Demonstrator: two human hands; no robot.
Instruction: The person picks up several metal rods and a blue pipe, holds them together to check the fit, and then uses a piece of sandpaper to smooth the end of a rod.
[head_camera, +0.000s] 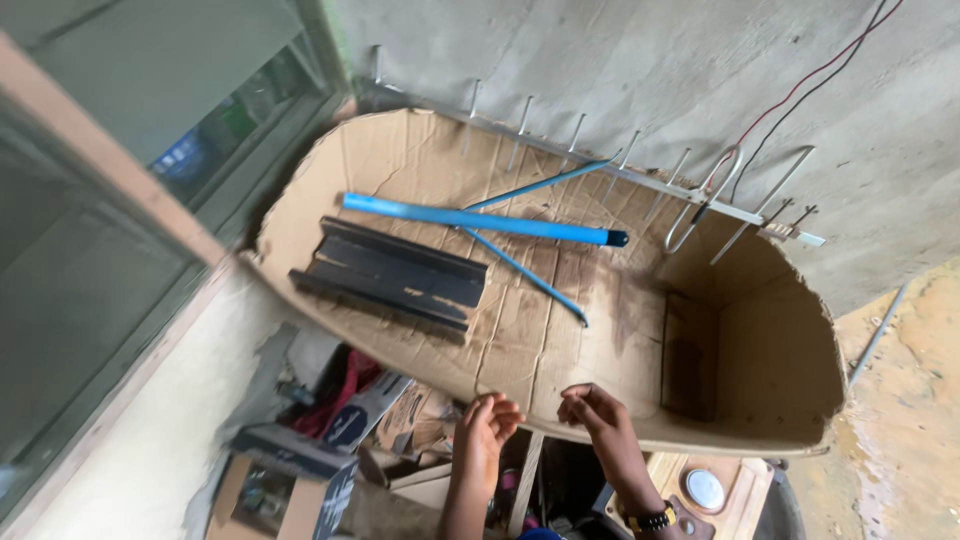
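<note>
Landmark is the big flattened cardboard sheet, curved up like a trough. Nearest, both hands meet its near edge: left hand just below the rim, fingers loosely curled, holding nothing that shows; right hand curled over the rim, gripping the cardboard, probably to steady or tip it. A wristwatch sits on the right wrist. Below the near edge, clutter: small printed boxes, red cloth, a wooden piece with a round white disc. On the cardboard, toward its middle: dark ridged panel lying flat, thick blue pipe across it, two thin blue rods crossing under the pipe. Beyond the far edge, a metal aerial with prongs leans on the grey wall, with red and black wires running up. Window frame off the cardboard's left end. Loose stuff could slide if the sheet tilts.
</note>
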